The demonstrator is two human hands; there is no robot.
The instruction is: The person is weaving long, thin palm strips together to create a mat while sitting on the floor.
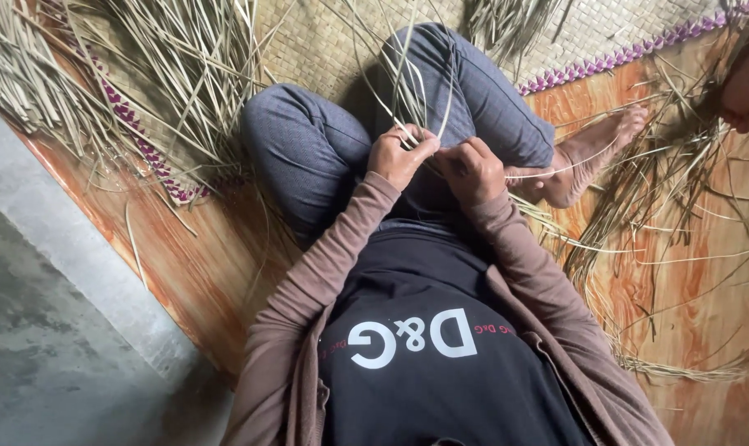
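The person sits cross-legged on a wood-grain floor covering (705, 272), and both hands meet just above the lap, in front of the bent knees. The left hand (399, 157) is curled shut around a small bunch of dried reed strips (424, 91), thumb and fingers pinching them near their lower ends; the strips rise from that hand and fan out over the grey trousers (308, 153). The right hand (472, 169) sits just beside the left hand, touching it or nearly so — its fingers are folded in on the same bunch, though how many strips it actually grips is hard to tell from here. One pale strip (556, 172) runs from the right hand out toward the bare foot (597, 153).

Beyond the hands lies a woven mat (325, 41) with a purple patterned border (630, 54). Loose reeds are heaped on the mat to the left of the hands (143, 74) and scattered on the floor covering to the right — a thick tangle (680, 165). A grey concrete step (52, 272) runs well left of the hands.
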